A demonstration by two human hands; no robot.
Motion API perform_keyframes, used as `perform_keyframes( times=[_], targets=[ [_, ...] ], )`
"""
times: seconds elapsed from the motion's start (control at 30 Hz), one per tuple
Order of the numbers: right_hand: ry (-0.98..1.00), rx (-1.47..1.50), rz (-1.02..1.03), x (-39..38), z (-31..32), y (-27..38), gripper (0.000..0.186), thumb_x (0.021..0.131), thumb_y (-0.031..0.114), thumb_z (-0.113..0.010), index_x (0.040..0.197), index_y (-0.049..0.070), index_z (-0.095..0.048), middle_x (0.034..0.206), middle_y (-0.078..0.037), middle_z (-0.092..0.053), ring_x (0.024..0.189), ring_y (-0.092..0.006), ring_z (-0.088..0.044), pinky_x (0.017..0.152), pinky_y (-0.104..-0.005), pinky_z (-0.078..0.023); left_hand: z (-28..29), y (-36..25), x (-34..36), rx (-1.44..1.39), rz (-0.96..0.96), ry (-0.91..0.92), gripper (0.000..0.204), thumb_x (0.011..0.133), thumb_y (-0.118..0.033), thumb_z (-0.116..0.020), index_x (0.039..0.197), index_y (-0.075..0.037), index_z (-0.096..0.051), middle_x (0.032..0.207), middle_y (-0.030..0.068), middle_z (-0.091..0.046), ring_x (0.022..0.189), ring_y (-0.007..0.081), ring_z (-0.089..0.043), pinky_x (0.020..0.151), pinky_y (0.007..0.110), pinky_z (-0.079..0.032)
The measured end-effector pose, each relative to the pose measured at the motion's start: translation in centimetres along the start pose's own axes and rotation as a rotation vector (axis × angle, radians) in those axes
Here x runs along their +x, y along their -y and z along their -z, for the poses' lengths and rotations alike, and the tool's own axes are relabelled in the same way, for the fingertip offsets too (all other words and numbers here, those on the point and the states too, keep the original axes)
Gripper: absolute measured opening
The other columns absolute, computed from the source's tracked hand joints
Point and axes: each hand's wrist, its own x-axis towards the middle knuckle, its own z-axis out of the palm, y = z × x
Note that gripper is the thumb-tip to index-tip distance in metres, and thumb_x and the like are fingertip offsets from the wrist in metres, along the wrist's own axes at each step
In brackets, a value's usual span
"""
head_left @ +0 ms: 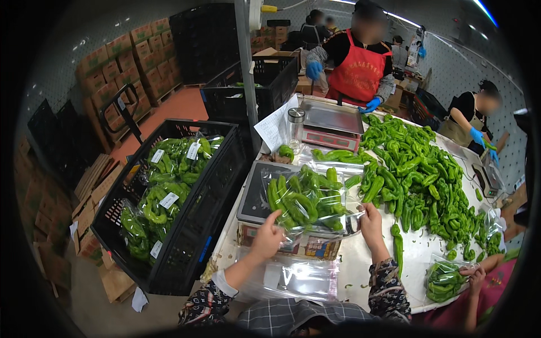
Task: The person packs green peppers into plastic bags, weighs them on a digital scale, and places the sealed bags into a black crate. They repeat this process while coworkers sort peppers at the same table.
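A clear plastic bag of long green peppers (304, 197) rests on a metal weighing scale (256, 191) on the white table (363, 267). My left hand (267, 239) grips the bag's near left corner, index finger pointing up along it. My right hand (372, 225) pinches the right edge of the same bag. Below the scale lie flat empty plastic bags (298, 279). A heap of loose peppers (414, 174) covers much of the table's right side.
A black crate of bagged peppers (174, 270) stands left. Behind are a glass jar (295, 129), another scale (332, 138) and a co-worker in a red apron (355, 73). At right, another co-worker (479, 112) wears blue gloves; lower right, someone's hands (476, 276) hold bagged peppers.
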Motion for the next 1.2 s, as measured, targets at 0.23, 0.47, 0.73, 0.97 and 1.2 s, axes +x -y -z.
perform_keyframes(
  times=[0.23, 0.47, 0.73, 0.97, 1.2],
  targets=[
    [0.135, 0.526, -0.043, -0.5, 2.8, 12.5, 0.012, 0.087, 0.015, -0.051, 0.080, 0.005, -0.052, 0.052, 0.007, -0.038, 0.041, -0.0014, -0.030, 0.037, -0.0174, -0.023, 3.2, -12.8, 1.5, -0.386, -0.126, 0.009, 0.022, 0.091, -0.012, -0.044, 0.105, 0.000, -0.055, 0.051, -0.0049, -0.041, 0.039, 0.0012, -0.032, 0.037, 0.017, -0.027],
    [0.236, 0.510, -0.132, 4.9, 2.4, 14.6, 0.010, 0.084, 0.013, -0.053, 0.080, 0.004, -0.053, 0.052, 0.007, -0.037, 0.041, -0.0023, -0.030, 0.038, -0.0182, -0.023, 4.4, -16.5, 5.8, -0.344, -0.165, -0.012, 0.019, 0.090, -0.013, -0.046, 0.099, -0.001, -0.057, 0.050, -0.0048, -0.041, 0.036, 0.0014, -0.031, 0.033, 0.018, -0.025],
    [0.026, 0.284, 0.108, 8.8, -0.9, 13.3, 0.017, 0.083, 0.017, -0.055, 0.069, 0.007, -0.053, 0.052, 0.007, -0.041, 0.041, -0.0021, -0.032, 0.036, -0.0201, -0.022, 5.9, -14.3, 8.2, 0.118, -0.392, -0.102, 0.021, 0.082, -0.008, -0.052, 0.102, -0.001, -0.059, 0.062, -0.0048, -0.051, 0.049, 0.0019, -0.041, 0.047, 0.019, -0.034],
    [0.115, 0.030, -0.138, 2.5, 0.4, 3.6, 0.008, 0.080, 0.010, -0.060, 0.079, 0.002, -0.059, 0.055, 0.007, -0.044, 0.050, -0.0020, -0.036, 0.043, -0.0186, -0.027, 4.6, -5.9, 2.6, 0.481, 0.042, 0.106, 0.049, 0.075, -0.011, -0.056, 0.122, -0.007, -0.044, 0.058, 0.0088, -0.055, 0.054, 0.0149, -0.053, 0.057, 0.029, -0.043],
    [0.000, -0.360, 0.340, -3.0, -0.4, 6.7, 0.030, 0.067, 0.003, -0.066, 0.095, 0.000, -0.055, 0.091, -0.011, -0.054, 0.081, -0.0225, -0.051, 0.072, -0.0305, -0.043, 4.1, -2.6, 0.1, 0.269, 0.117, 0.086, 0.055, 0.081, -0.009, -0.046, 0.133, -0.006, -0.028, 0.062, 0.0102, -0.061, 0.054, 0.0152, -0.058, 0.055, 0.029, -0.046]
  ],
)
